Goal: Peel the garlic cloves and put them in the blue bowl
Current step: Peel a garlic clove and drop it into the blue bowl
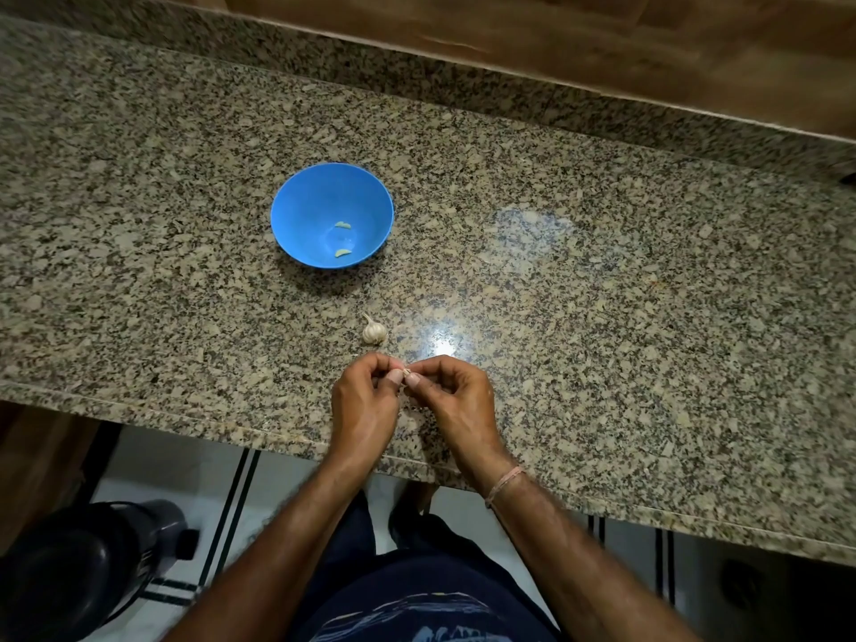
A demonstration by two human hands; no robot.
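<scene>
**No readable text**

No words, numbers, brand marks or signs can be read anywhere in the view. The only candidate is a pale print (407, 607) on the dark shirt (417, 576), nearer the person than the left hand (363, 410) and right hand (451, 400). Its strokes are blurred and cut off by the frame edge, so no letter can be made out.
</scene>
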